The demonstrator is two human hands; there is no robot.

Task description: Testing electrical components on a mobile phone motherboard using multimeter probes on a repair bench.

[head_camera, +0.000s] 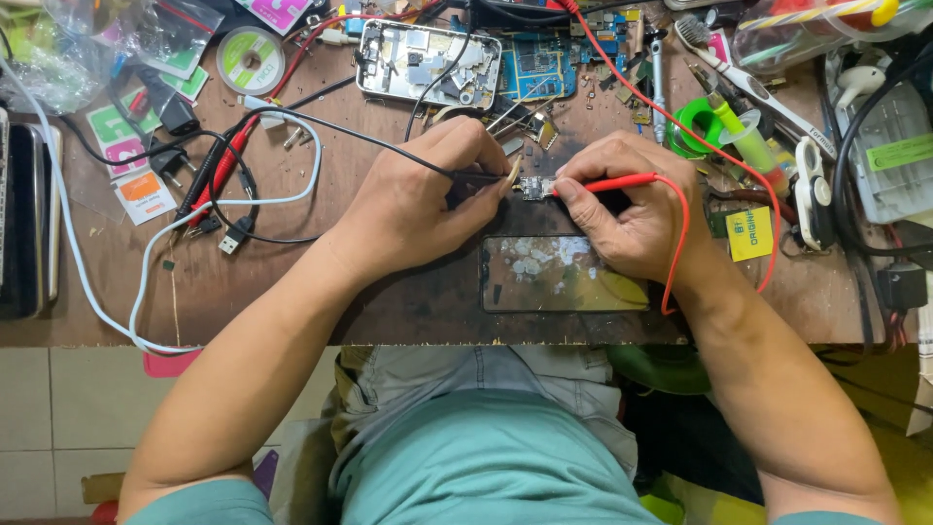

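Cluttered workbench [292, 292]: left hand [418, 199] pinching black probe [476, 178], right hand [627, 209] pinching red probe [612, 183] (small board [534, 187] between).

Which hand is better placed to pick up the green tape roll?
Probably the right hand: the green tape roll lies just beyond it, on its own side. The left hand would have to cross over the small circuit board.

The wooden workbench [292, 282] looks matt, scuffed and rough. On it, just below the small circuit board [534, 188] with its dull metal contacts, lies a phone screen [564, 273] of glossy glass. The red probe [612, 183] to the board's right is smooth plastic; the black probe [476, 178] to its left has a matt plastic shaft.
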